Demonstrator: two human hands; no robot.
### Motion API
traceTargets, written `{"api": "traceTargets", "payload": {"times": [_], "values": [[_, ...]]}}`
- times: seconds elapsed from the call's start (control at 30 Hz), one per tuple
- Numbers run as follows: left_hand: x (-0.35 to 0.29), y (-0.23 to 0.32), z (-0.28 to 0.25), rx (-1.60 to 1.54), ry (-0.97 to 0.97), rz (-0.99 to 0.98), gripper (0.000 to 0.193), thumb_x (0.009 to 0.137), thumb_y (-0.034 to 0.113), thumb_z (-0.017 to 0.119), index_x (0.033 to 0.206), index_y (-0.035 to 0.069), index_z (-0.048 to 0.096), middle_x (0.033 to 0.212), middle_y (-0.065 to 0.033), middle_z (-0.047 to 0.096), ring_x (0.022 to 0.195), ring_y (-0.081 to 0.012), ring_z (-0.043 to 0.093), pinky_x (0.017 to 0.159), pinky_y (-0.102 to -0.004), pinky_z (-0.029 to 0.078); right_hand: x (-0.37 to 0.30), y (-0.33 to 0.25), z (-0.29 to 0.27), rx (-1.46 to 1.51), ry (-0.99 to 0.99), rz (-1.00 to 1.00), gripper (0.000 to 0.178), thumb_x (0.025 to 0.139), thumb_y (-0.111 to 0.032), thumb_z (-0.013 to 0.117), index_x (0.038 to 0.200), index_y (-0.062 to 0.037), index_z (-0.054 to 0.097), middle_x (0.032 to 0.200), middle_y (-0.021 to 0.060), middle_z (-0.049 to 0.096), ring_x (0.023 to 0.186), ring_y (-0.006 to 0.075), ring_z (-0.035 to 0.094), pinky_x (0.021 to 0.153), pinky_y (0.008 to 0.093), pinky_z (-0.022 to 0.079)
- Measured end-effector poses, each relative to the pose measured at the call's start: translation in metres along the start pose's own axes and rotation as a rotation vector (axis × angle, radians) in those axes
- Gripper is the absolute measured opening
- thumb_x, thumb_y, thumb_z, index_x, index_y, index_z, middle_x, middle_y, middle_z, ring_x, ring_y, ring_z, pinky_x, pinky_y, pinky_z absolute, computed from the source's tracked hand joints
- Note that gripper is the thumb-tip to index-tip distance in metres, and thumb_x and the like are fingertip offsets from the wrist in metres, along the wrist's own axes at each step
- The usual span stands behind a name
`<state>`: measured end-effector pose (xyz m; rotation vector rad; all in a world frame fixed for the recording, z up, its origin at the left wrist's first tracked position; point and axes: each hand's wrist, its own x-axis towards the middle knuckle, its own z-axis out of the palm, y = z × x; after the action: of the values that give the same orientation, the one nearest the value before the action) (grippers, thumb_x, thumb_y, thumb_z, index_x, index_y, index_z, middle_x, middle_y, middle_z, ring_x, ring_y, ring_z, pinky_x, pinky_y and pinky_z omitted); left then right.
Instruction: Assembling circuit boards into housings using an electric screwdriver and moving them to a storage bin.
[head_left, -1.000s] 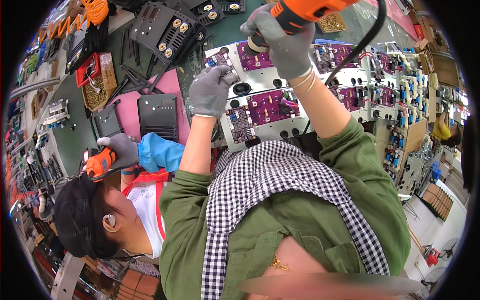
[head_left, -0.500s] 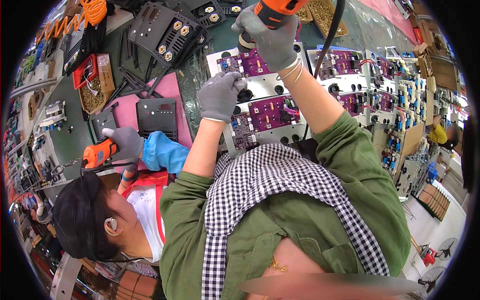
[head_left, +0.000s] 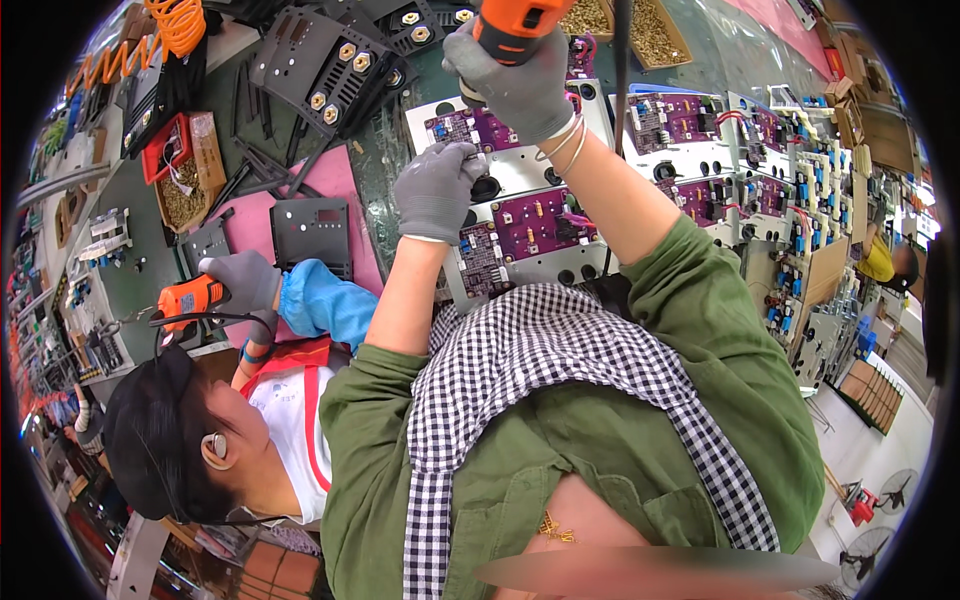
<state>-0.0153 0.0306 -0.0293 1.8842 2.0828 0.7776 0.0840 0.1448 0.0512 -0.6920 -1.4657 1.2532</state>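
My right hand [head_left: 508, 88], in a grey glove, grips an orange-and-black power screwdriver [head_left: 522, 24] above a white panel with a purple circuit board [head_left: 497, 131]. The tool's tip is hidden by the hand. My left hand [head_left: 436, 196], gloved the same way, rests at the left of this panel with its fingers curled in; whatever they may hold is hidden. A second panel carrying a purple circuit board [head_left: 535, 226] lies nearer to me, just right of my left wrist.
More panels with boards [head_left: 682, 118] continue rightward. Boxes of brass-coloured fasteners [head_left: 655, 35] stand at the back. Black slotted housings [head_left: 330, 70] are piled at the back left. A co-worker on my left holds an orange power tool [head_left: 188, 301]. A black cable [head_left: 621, 75] hangs beside my right hand.
My right hand and the screwdriver have shifted left over the far panel. My left hand stays nearly in place. The co-worker's tool has shifted slightly.
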Motion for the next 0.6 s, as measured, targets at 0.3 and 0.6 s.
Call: {"api": "traceTargets", "payload": {"times": [0.3,0.6], "values": [[-0.002,-0.006,0.006,-0.212,-0.096,-0.22,0.019,0.085,0.026,0.063,0.095,0.01,0.069,0.081,-0.0089,0.065,0.073,-0.0229,0.063,0.066,-0.0343,0.05,0.001,0.0,0.009,-0.01,0.19,-0.17,0.019,0.077,-0.002,0.069,0.087,-0.0075,0.054,0.071,-0.0034,0.056,0.064,0.008,0.056,0.061,0.0238,0.046],[-0.009,-0.029,-0.032,-1.32,-0.043,-0.709,0.02,0.097,0.006,0.041,0.111,-0.001,0.053,0.078,-0.0068,0.062,0.056,-0.0086,0.051,0.046,-0.0199,0.041,-0.003,-0.018,-0.001,0.198,0.145,0.116,0.025,0.079,0.003,0.064,0.101,-0.0035,0.054,0.071,0.0021,0.06,0.057,0.0098,0.058,0.05,0.0223,0.047]]}}
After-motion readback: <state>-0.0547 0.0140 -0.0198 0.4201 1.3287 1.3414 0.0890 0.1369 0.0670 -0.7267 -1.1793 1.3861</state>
